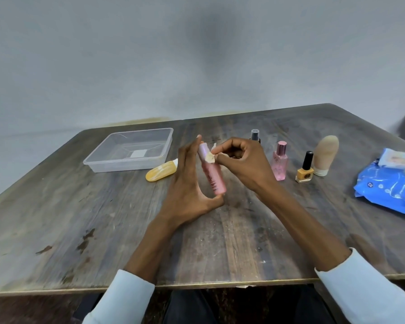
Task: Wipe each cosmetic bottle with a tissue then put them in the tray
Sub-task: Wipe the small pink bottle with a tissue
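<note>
Little can be read. The pink tube (pixel 212 170) at the centre of the frame is carrying dark lettering along its side, too blurred to read. The pink glass bottle (pixel 279 163), right of centre, is showing faint marks, unreadable. The blue wipes pack (pixel 389 190) at the right edge is bearing a small round badge, illegible.
</note>
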